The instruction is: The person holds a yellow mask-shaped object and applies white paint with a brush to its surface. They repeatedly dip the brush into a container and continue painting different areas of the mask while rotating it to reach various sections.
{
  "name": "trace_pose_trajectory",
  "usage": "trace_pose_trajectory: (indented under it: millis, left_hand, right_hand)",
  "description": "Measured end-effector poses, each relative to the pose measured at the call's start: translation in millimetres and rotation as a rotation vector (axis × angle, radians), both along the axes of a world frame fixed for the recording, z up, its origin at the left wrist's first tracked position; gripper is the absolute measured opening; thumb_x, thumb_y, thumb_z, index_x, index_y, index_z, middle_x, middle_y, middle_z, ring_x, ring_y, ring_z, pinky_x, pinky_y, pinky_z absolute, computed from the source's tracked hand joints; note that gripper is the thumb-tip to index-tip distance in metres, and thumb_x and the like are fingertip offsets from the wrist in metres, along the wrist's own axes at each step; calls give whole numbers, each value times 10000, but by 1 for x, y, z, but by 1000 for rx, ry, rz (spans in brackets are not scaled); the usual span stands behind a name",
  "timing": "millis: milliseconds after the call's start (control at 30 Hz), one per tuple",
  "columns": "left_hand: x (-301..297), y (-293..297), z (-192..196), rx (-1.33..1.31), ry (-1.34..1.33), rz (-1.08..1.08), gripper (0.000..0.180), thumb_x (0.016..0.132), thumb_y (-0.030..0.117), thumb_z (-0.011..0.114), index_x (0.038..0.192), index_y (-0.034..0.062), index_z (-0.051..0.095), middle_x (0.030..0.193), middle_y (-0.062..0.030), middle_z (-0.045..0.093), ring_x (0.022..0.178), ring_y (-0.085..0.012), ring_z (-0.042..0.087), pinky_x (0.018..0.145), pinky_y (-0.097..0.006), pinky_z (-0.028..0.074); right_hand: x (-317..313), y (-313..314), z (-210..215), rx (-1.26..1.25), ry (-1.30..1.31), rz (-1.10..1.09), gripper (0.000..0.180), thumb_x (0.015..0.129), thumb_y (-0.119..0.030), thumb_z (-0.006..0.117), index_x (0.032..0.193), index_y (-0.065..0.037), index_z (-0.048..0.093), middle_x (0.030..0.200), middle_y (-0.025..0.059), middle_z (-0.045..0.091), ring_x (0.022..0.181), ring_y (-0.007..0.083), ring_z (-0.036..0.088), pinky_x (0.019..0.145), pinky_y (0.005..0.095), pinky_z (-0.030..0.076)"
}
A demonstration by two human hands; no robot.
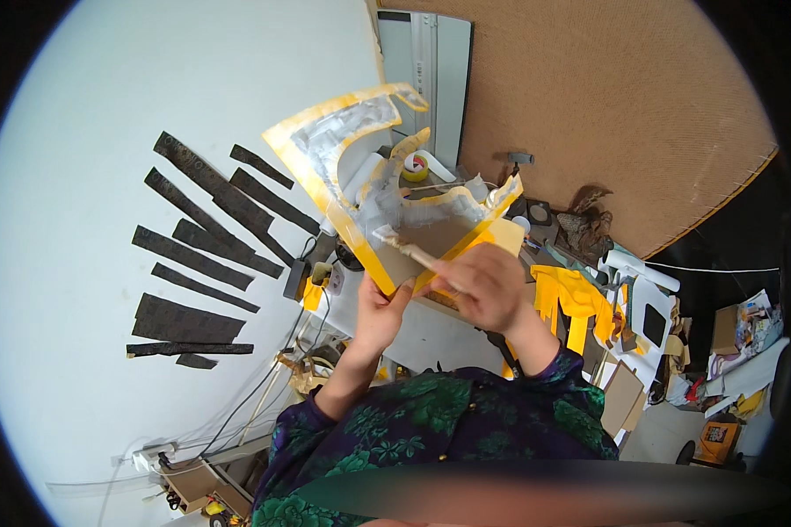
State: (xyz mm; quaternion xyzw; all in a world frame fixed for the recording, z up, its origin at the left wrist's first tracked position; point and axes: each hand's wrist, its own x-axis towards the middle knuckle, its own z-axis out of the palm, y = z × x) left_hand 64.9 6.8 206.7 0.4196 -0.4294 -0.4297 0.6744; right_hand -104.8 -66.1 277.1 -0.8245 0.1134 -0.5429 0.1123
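A curved, flat cut-out piece (358,241) with yellow edges stands tilted up in front of me. Greyish-white coating is smeared over much of its inner face, while a patch low down looks brown. My left hand (380,318) grips its lower corner, thumb on the near face. In my right hand (494,288), slightly blurred, is a brush (418,256) with a pale handle. Its bristle end meets the piece's face near the border between the grey coating and the brown patch. The fingers of my right hand close round the handle.
Behind the piece a yellow tape roll (416,168) lies among clutter on the worktable (439,329). Yellow sheet material (575,297) and a white roll (643,270) are at the right. Several dark strips (193,250) hang on the left wall. A large brown board (606,114) stands behind.
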Motion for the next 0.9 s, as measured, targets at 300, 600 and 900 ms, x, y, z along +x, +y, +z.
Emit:
trace_pose_trajectory:
  millis: [300, 600, 900]
  left_hand:
    - [6, 21, 9, -72, 0, -31, 299, 942, -84, 535, 1227, -9, 491, 1147, -100, 625, 1069, -200, 639, 892, -339, 562]
    - [12, 31, 9, -123, -55, 72, 224, 942, -68, 557, 1157, -10, 535, 1048, -69, 656, 980, -127, 650, 789, -259, 535]
    - [20, 39, 24, -77, -112, 11, 135, 946, -60, 566, 1074, -20, 584, 968, -39, 670, 926, -93, 632, 756, -246, 512]
  right_hand:
    - [13, 42, 32, -33, 28, -10, 286, 754, -54, 781, 1027, -75, 696, 725, 41, 640, 617, 233, 622, 565, 320, 484]
    - [27, 54, 44, -79, 0, 13, 284, 740, -33, 775, 1011, -58, 694, 701, 47, 626, 602, 249, 606, 566, 325, 479]
    - [25, 60, 53, -67, 7, 4, 330, 718, -14, 762, 1035, -54, 685, 771, 31, 655, 624, 237, 613, 572, 324, 483]
